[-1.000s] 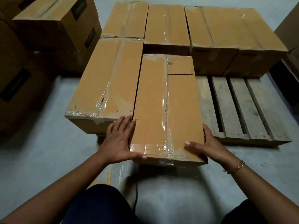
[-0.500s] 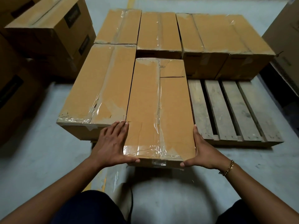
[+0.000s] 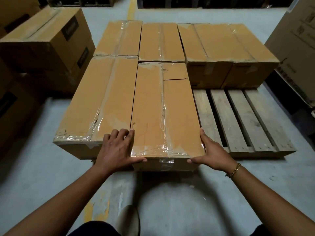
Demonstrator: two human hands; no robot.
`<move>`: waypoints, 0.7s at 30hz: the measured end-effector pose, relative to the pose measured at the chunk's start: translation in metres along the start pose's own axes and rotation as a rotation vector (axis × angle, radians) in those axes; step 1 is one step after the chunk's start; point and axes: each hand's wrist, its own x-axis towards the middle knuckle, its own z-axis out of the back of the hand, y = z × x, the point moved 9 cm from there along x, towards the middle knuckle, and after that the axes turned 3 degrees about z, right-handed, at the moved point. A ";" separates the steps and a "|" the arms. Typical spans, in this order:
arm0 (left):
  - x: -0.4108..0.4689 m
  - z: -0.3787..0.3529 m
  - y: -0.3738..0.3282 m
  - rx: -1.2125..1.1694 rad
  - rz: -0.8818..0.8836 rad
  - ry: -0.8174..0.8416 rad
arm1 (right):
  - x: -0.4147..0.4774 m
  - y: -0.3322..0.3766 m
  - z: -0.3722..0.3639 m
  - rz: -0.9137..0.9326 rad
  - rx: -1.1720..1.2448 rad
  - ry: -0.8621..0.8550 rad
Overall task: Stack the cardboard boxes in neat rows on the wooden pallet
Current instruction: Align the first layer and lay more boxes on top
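While both hands clasp its near corners, the long box (image 3: 163, 113) lies flat on the wooden pallet (image 3: 238, 120). We note the left hand (image 3: 117, 150) grasping the left corner, fingers bent at the seam, thumb along the front edge. The right hand (image 3: 213, 152) grasps the right corner, fingers flat on the side wall, thumb on the front; a gold bracelet (image 3: 233, 171) sits at that wrist. The box touches a neighbouring box (image 3: 98, 99) on its left, its near end slightly proud of it. Its far end meets the back row of boxes (image 3: 162, 41). Bare slats show to its right. Larger cartons (image 3: 46, 41) stand on the grey floor (image 3: 34, 167), left.
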 end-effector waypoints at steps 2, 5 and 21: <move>0.003 -0.001 0.001 0.010 0.008 0.003 | 0.004 0.000 0.002 -0.010 -0.006 -0.017; 0.006 -0.002 0.002 0.010 0.004 -0.028 | 0.007 -0.001 0.004 -0.011 -0.015 -0.022; 0.011 -0.027 0.005 -0.096 -0.005 0.069 | 0.018 -0.012 -0.011 -0.026 0.080 -0.041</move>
